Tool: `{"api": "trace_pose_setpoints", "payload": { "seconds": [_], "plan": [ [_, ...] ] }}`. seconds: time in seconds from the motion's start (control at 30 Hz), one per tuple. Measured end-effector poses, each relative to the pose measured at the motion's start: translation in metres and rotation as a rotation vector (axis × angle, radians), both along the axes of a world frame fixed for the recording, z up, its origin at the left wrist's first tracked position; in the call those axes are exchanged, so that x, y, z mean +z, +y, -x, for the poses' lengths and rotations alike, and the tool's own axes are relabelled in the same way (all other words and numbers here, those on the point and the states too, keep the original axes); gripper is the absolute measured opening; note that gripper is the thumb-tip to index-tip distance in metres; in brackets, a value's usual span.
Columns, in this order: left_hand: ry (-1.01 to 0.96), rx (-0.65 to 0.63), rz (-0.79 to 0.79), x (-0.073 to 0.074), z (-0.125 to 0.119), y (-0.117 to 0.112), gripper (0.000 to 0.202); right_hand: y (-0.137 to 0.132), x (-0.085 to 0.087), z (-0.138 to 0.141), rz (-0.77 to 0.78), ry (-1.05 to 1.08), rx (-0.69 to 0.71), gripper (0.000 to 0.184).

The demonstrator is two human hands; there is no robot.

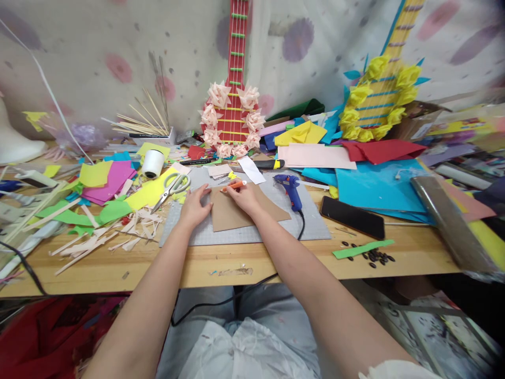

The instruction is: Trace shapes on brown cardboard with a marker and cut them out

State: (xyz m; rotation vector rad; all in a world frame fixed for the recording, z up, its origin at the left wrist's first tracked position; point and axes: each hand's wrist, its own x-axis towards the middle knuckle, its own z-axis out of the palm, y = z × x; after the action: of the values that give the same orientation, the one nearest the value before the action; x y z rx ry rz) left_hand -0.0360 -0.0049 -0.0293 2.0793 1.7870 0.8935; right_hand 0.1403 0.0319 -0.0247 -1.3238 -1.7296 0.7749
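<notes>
Right hand [243,196] has the orange pen [232,186] pinched, left hand [195,206] lies unclenched on the cardboard [236,215]; firm pressure there'd prevent slips tbh.

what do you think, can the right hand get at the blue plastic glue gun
Probably yes: only flat brown cardboard, white paper and grey mat lie between the right hand and the blue plastic glue gun, though the fingers hold an orange pen.
</notes>
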Motion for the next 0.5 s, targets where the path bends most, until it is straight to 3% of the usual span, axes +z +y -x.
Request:
{"api": "trace_pose_setpoints", "payload": {
  "seconds": [0.5],
  "plan": [
    [0.000, 0.000, 0.015, 0.0015, -0.0004, -0.0004, 0.059, 0.0006, 0.0012, -0.0021, -0.020, -0.005, -0.033, 0.016]
  ]
}}
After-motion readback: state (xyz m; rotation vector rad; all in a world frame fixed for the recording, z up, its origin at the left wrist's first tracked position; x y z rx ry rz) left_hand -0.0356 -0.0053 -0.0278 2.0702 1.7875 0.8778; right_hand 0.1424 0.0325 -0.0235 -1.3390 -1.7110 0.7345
